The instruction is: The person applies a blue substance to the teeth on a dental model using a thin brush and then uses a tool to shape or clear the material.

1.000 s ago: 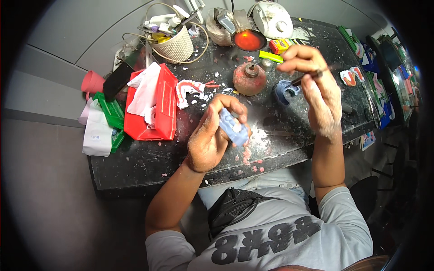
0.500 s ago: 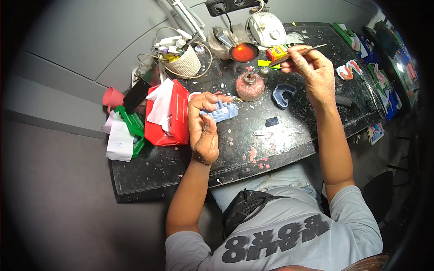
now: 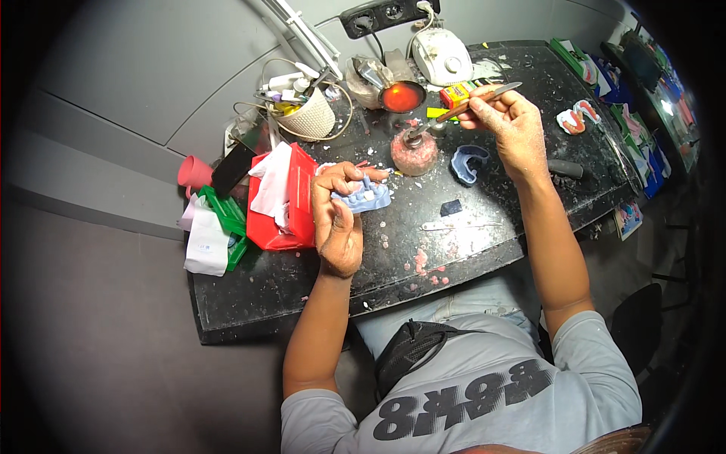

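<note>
My left hand [image 3: 338, 227] is closed around a blue-grey dental model [image 3: 368, 198] with standing teeth, one of them white. The fingers curl over its far side, so part of the model is hidden. Between the fingertips of my right hand [image 3: 516, 136] is a wax knife [image 3: 454, 113] with a brown handle and metal ends. Its lower end slants down to the top of a round spirit burner [image 3: 414, 157] covered in pink bits. I cannot make out a flame. A blue horseshoe-shaped dental piece [image 3: 463, 169] lies right of the burner.
Left of my left hand stands a red box [image 3: 305, 193] with white tissue. Behind are a woven basket [image 3: 316, 119] of tools, a pan of glowing red material [image 3: 401, 97] and a white device [image 3: 445, 59]. Pink scraps [image 3: 421, 261] and a thin metal tool [image 3: 461, 225] lie nearer.
My right hand has tilted the wax knife and brought its lower end down and left to the burner's top. My left hand still holds the dental model, and the view has shifted slightly.
</note>
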Demonstrator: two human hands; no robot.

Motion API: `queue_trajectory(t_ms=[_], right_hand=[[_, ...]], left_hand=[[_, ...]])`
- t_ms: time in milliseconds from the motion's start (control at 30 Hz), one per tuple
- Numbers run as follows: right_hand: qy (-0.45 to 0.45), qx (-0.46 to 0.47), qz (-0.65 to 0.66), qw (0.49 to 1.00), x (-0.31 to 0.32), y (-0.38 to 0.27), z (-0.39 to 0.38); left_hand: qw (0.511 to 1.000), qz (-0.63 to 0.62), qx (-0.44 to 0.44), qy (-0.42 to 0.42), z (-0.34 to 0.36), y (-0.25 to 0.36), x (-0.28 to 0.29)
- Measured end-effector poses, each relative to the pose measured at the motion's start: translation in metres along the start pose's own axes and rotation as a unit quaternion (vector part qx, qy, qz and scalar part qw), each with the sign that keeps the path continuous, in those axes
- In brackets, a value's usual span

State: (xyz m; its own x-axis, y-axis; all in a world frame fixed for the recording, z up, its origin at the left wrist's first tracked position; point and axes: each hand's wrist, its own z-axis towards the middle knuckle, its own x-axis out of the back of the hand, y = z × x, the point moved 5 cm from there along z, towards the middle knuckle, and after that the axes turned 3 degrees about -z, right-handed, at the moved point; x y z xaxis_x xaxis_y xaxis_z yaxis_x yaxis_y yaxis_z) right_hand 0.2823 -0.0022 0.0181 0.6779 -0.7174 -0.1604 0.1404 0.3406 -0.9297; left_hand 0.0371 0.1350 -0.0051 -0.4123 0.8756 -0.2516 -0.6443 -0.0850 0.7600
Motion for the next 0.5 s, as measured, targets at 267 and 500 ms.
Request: queue_trajectory(t_ms=[267,500], right_hand=[[0.002,-0.004,-0.003,1.000,0.0001,0.0021,-0.0008],[0.000,-0.004,0.004,1.000,-0.0023,0.0012,-0.0015]], left_hand=[[1.000,-0.011,-0.004,-0.003,-0.0009,-0.0014,0.0012],[0.999,0.039,-0.011,0.021,-0.0007,0.0022,0.0026]])
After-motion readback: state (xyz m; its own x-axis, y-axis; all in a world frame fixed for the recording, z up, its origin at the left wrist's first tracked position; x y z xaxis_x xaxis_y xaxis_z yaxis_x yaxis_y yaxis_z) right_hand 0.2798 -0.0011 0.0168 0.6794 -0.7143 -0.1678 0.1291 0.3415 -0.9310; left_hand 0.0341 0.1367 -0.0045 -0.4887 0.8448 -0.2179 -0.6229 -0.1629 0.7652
